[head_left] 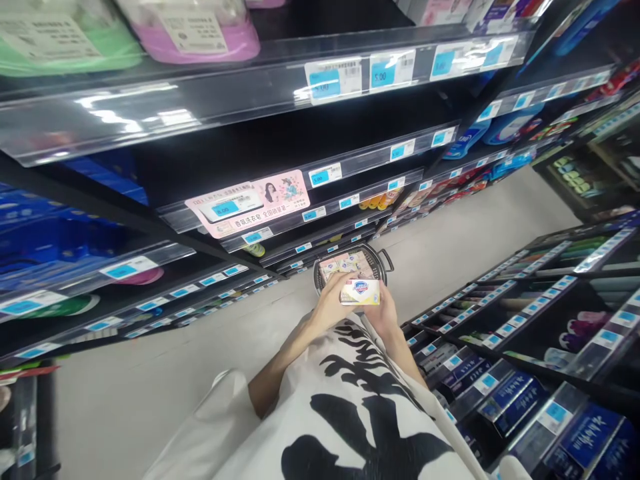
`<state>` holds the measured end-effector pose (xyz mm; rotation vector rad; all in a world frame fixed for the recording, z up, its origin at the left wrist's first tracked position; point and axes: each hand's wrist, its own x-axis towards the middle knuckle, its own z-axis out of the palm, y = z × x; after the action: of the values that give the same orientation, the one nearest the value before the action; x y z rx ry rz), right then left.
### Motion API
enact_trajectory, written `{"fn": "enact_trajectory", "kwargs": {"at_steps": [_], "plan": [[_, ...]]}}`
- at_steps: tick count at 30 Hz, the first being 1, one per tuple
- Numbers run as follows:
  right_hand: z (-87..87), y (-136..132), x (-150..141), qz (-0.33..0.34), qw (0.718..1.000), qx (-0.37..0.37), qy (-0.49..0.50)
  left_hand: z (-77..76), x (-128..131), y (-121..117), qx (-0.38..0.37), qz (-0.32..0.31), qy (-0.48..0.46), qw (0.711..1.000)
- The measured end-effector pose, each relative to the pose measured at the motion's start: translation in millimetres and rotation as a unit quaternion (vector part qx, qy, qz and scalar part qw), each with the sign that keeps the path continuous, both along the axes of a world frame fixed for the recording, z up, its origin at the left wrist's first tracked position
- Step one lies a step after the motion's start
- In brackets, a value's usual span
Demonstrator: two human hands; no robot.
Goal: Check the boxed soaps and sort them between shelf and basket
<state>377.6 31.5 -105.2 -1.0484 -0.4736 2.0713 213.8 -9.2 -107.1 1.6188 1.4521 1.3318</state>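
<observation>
In front of my shirt I hold a small white and yellow soap box [361, 292] with a blue shield logo facing up. My left hand [332, 297] grips its left end, and my right hand [386, 308] closes round its right end. Just beyond and below the hands is a dark basket [376, 253] with a side handle. Several pink and white boxes [345, 263] lie inside it, partly covered by my hands and the held box.
Black shelves with price tags [325, 175] rise close ahead and to the left, holding bottles [195, 33]. More shelving with blue boxes [515, 400] runs along the right. A grey floor aisle [460, 233] stretches between them. A pink sign [280, 193] juts from one shelf edge.
</observation>
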Motion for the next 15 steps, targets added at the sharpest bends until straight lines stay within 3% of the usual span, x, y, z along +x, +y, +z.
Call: {"fn": "enact_trajectory", "kwargs": {"at_steps": [6,9,12,15], "plan": [[-1.4,-2,2,-0.021,1.000,0.004,0.001,-2.6,-3,-3,-0.004,-0.012,-0.020,1.000],[1.5,-1,8,-0.052,0.998,0.027,0.004,1.1,-1,-5,-0.034,-0.042,-0.110,0.992],[1.4,-1,13,-0.071,0.997,0.032,-0.008,5.1,0,-5,-0.086,-0.077,-0.229,0.967],[-4.0,-4,14,-0.039,0.999,-0.003,-0.021,4.7,-4,-2,-0.125,-0.050,-0.230,0.964]]}}
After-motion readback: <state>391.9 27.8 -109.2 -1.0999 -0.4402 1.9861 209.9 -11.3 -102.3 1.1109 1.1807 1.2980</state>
